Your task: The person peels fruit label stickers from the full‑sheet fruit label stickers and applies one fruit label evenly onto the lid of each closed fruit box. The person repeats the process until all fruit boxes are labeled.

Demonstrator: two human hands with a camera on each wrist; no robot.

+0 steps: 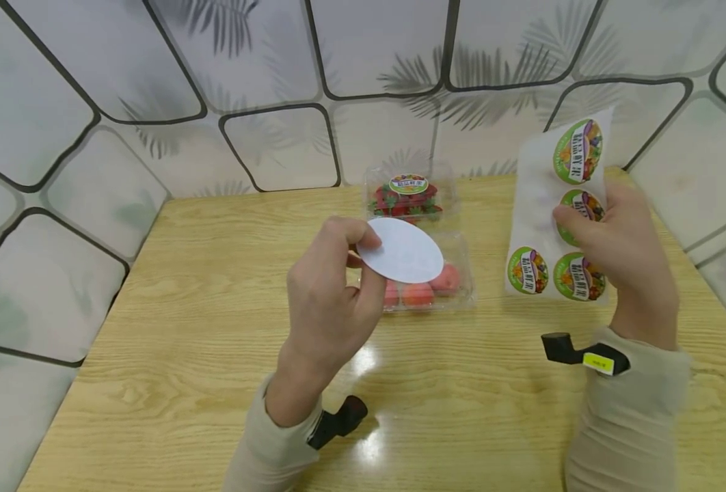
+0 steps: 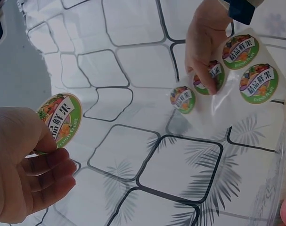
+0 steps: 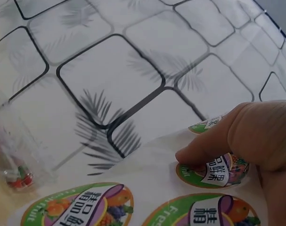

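Observation:
Pinched between the thumb and finger of my left hand (image 1: 332,297) is an oval fruit sticker (image 1: 406,251), its plain white back facing up in the head view. The left wrist view shows the sticker's printed green-rimmed front. My right hand (image 1: 636,253) grips a white sticker sheet (image 1: 532,198) by its right side, thumb across the printed face. Several oval fruit labels remain on the sheet. Behind the loose sticker stands a clear plastic box (image 1: 466,290) of pink-orange round fruit, partly hidden by the sticker and left hand.
Farther back, near the wall, a clear box of strawberries (image 1: 409,199) carries the same kind of label (image 1: 409,184) on its lid. Both boxes stand on a wooden table (image 1: 184,307). A patterned cloth (image 1: 381,137) with leaf prints borders the table behind and at the sides.

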